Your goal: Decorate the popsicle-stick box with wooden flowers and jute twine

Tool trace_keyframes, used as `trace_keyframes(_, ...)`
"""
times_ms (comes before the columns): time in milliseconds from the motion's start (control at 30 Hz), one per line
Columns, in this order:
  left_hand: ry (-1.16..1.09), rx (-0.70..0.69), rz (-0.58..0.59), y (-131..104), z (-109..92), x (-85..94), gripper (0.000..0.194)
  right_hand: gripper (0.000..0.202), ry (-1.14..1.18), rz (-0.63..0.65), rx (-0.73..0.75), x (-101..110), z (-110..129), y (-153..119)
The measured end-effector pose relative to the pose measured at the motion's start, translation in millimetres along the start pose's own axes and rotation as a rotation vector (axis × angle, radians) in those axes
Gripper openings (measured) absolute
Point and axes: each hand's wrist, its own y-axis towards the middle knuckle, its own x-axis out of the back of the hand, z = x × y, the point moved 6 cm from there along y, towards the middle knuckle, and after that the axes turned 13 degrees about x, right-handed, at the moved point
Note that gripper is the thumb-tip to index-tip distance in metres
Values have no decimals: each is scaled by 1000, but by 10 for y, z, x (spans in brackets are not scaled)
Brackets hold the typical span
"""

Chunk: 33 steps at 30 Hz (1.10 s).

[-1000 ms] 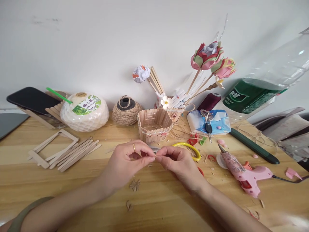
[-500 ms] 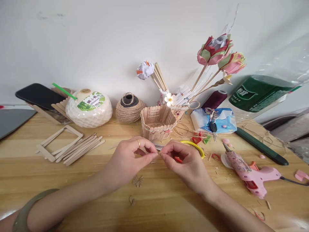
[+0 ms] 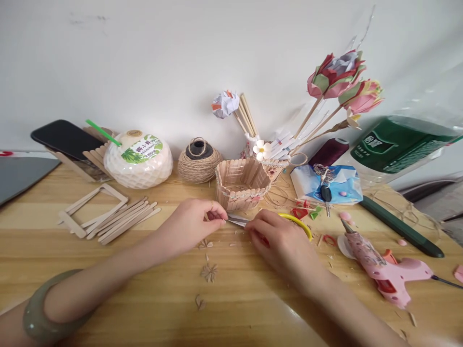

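Yellow-handled scissors: on the wooden table, blades between the hands. Left hand: curled to a near-pinch, contents unclear from where I stand. Right hand: parted from the left, now curled over the scissors, grip unclear; joint pinch ended.

The scissors lay mid-scene, partly covered, their metal blades reaching left, a yellow handle loop to the right. Nearer and further left, a small brown petalled piece lay spread starlike; a curled brown scrap lay nearer still.
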Motion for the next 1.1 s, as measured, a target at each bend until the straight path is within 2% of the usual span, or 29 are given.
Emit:
trace_keyframes(100,54,-27,29,31,22,-80,16,18,92,13,119,-61,108,22)
trace_keyframes(233,105,-62,41,75,57,-164,22,18,102,47,146,-138,172,42)
trace_keyframes(500,135,-142,-16,73,14,-123,23,26,-15,36,246,-255,220,45)
trace_keyframes(600,57,-92,19,61,28,-128,21,21,186,-2,101,-205,145,47)
trace_keyframes(733,-171,-13,124,1,2,-170,17,18,707,-84,-206,-114,25,29)
trace_keyframes(833,-305,-5,128,-72,-72,-161,16,22,934,-116,-278,-81,35,23)
trace_keyframes(933,-369,-5,106,-139,-127,-151,11,22,975,-142,-285,-61,56,13)
trace_keyframes(1100,-417,7,99,-200,-139,-178,9,20,908,-166,-277,-1,90,2)
